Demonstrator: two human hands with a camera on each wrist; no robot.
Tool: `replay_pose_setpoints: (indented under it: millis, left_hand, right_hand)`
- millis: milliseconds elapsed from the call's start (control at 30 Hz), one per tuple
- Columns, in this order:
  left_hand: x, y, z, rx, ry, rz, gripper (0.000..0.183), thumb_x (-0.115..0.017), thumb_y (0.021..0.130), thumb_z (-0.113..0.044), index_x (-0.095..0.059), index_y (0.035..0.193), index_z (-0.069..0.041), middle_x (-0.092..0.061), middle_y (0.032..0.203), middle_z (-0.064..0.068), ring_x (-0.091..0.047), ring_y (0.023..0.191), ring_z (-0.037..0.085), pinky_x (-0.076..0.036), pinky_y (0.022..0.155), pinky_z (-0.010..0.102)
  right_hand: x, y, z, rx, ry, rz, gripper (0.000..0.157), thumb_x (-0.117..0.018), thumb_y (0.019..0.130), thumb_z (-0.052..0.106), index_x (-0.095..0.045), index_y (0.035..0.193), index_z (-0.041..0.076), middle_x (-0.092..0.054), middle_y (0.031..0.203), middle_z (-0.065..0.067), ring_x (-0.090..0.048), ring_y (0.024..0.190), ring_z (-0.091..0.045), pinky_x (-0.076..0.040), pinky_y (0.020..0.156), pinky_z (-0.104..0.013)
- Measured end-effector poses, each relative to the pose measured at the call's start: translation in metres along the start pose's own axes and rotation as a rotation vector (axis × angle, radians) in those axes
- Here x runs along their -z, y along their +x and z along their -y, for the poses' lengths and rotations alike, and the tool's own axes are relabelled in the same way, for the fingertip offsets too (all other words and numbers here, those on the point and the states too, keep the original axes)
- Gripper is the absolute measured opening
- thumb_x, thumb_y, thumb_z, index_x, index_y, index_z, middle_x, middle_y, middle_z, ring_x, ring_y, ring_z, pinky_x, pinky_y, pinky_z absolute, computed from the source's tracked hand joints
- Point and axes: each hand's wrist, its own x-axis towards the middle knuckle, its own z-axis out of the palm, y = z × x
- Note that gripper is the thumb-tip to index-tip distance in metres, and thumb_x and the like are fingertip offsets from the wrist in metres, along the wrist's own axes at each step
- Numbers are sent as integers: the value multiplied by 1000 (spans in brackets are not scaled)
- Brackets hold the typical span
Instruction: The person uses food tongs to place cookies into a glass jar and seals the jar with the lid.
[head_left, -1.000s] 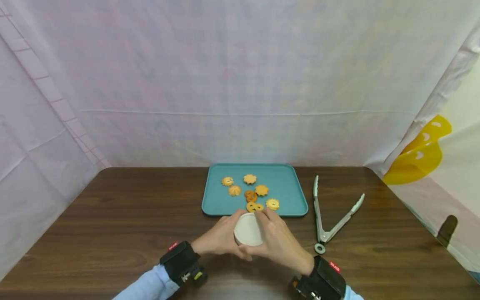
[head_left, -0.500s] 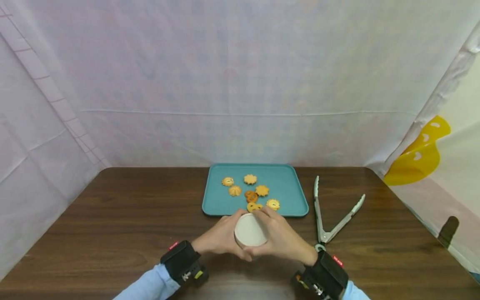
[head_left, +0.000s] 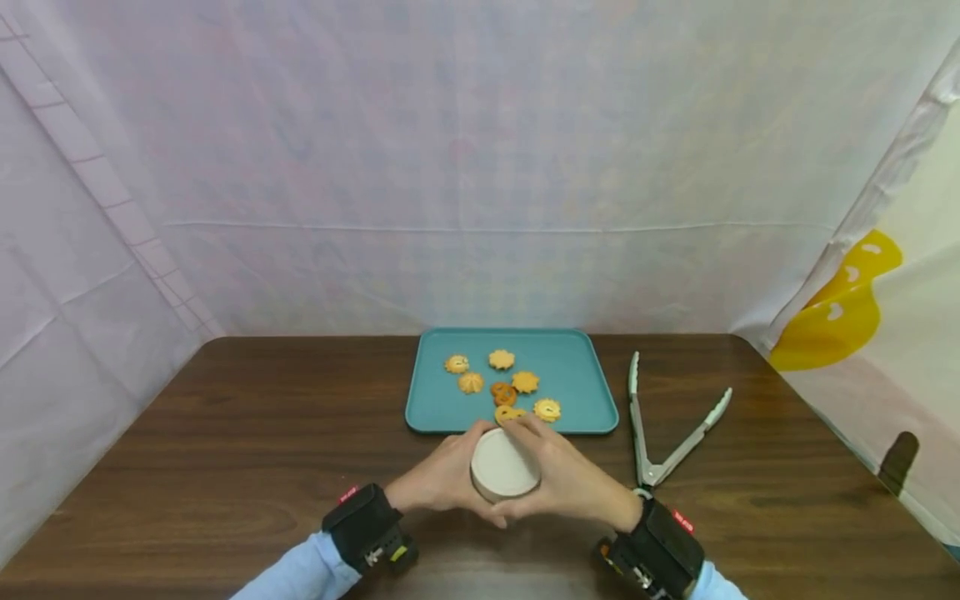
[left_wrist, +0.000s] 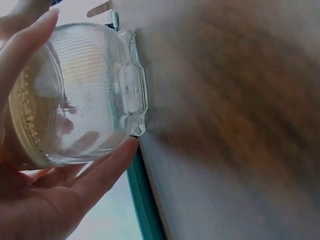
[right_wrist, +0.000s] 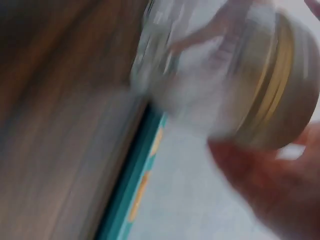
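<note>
A clear glass jar (left_wrist: 85, 95) with a pale round lid (head_left: 505, 464) stands upright between my two hands, in front of the tray. My left hand (head_left: 442, 477) curls round the jar's left side in the head view, and its fingers reach along the glass in the left wrist view. From the other side, my right hand (head_left: 570, 475) grips the lid, with fingertips at the far rim and thumb at the near rim. The right wrist view is blurred, but the lid (right_wrist: 295, 85) shows between that hand's fingers. The jar's base is close over the table.
Behind the jar lies a teal tray (head_left: 577, 358) with several cookies, among them a flower-shaped one (head_left: 501, 359) and a brown pretzel-like one (head_left: 504, 394). Open metal tongs (head_left: 651, 473) lie to the right, partly behind my right wrist. White cloth (head_left: 457, 167) hangs behind the table.
My right hand has turned round the lid, its wrist swinging slightly rightward over the tongs' ring end. More of the lid's top now shows. The left hand has barely moved.
</note>
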Motion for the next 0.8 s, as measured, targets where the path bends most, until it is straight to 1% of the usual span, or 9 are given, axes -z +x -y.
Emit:
replay_pose_setpoints:
  millis: [100,167,233,300,433,567,667,800]
  left_hand:
    - [-1,-1,0,-22,3,-9,95,-84,52,-32,-31,125,-2,-53,122,17,-54,103,23,-52,88,37]
    - [-2,0,0,-34,5,-14,97,-84,52,-32,-30,126,0,-52,123,18,-54,104,24,-52,89,37]
    - [-2,0,0,-42,13,-21,97,-84,52,-32,-30,126,1,-52,123,18,-54,104,24,-52,89,37]
    - [-2,0,1,-42,17,-25,98,-84,52,-32,-30,125,1,-52,122,18,-54,104,24,-52,89,36]
    - [-2,0,0,-28,21,-27,96,-84,51,-33,-31,125,-2,-53,122,18,-55,103,24,-53,88,35]
    - [-1,-1,0,-22,31,-24,95,-84,52,-34,-31,125,-3,-53,122,18,-55,103,24,-53,87,35]
    - [-1,-1,0,-13,35,-21,94,-84,53,-34,-32,125,-3,-53,121,18,-55,102,24,-53,86,35]
    - [-1,-1,-1,-4,32,-16,94,-84,52,-33,-32,125,-4,-54,121,17,-54,102,24,-53,86,36]
  right_hand:
    - [-7,-1,11,-40,-145,-85,93,-62,65,65,-40,128,0,-49,119,-20,-54,93,-24,-59,63,-35]
    - [-12,-1,17,-53,-249,-142,93,-57,67,67,-41,126,-3,-50,115,-21,-54,89,-24,-59,57,-33]
    - [-15,-2,22,-65,-305,-187,92,-56,68,67,-44,123,-6,-51,110,-21,-54,87,-23,-59,54,-31]
    - [-18,-2,24,-73,-328,-214,90,-57,69,66,-47,119,-8,-51,105,-18,-52,83,-20,-58,53,-29]
    - [-18,-3,22,-62,-331,-237,84,-63,68,61,-51,114,-8,-50,96,-13,-47,76,-14,-54,53,-26]
    - [-16,-2,18,-28,-310,-234,78,-67,66,56,-53,111,-6,-50,91,-10,-45,73,-13,-52,55,-27]
    - [-13,-1,15,-20,-246,-201,75,-69,65,54,-53,111,-3,-50,91,-8,-47,76,-14,-53,57,-28]
    - [-7,0,10,-28,-123,-115,74,-70,65,52,-52,117,2,-50,99,-6,-50,83,-15,-56,61,-30]
